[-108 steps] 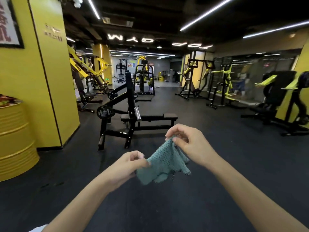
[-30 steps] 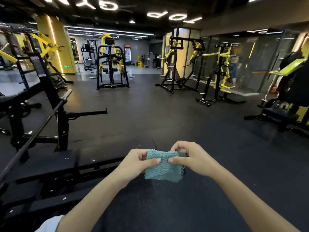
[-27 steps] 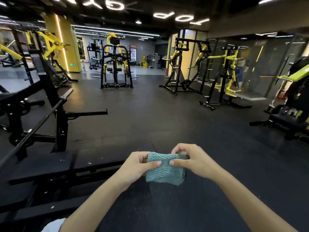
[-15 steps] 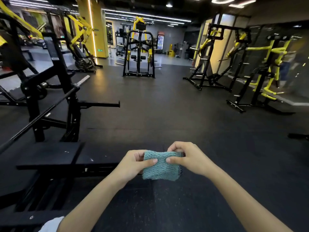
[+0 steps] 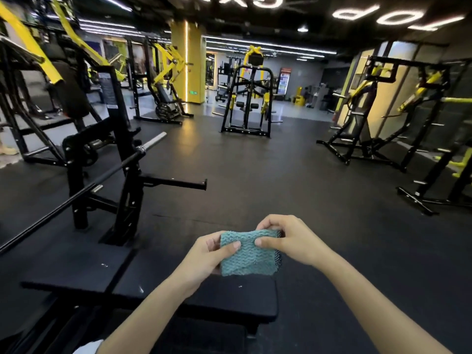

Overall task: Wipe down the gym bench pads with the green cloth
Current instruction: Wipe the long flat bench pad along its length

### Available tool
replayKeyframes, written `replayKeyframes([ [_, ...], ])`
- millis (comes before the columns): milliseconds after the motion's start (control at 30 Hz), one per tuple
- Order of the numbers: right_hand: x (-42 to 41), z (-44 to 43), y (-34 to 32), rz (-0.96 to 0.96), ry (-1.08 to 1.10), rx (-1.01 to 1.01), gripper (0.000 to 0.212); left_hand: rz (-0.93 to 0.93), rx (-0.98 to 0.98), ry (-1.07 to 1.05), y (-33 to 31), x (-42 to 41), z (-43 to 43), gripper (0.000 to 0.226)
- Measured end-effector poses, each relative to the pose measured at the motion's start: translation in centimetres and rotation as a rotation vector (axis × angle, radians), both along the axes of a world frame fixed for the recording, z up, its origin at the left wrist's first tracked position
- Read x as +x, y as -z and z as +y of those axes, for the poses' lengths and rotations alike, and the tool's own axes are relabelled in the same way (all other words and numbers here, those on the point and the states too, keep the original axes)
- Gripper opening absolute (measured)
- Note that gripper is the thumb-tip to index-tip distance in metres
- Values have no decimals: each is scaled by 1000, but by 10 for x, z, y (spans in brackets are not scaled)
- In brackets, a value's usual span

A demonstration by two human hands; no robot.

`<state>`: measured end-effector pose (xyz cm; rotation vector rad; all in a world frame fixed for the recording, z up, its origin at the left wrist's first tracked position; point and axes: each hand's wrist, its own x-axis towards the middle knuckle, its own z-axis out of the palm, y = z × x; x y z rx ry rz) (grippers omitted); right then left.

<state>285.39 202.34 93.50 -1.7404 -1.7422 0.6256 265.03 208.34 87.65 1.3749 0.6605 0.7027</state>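
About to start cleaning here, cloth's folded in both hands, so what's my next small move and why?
Probably lower the green cloth onto the black bench pad just below: both the left hand and right hand pinch it folded, above the pad, not touching.

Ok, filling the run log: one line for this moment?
stage: pre-wipe | cloth: folded, held by left hand and right hand | bench pad: untouched

Both hands, left hand (image 5: 204, 254) and right hand (image 5: 291, 241), pinched the folded green cloth (image 5: 249, 254) above the black bench pad (image 5: 76, 267).
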Motion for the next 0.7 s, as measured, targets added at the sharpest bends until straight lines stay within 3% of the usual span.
replayKeyframes([
  [233, -6, 131, 17, 16, -209, -51, 10, 20, -57, -240, 13, -13, 82, 20],
  [700, -85, 373, 28, -23, -744, -22, 11, -32, -118, -691, 20, -74, 214, 27],
])
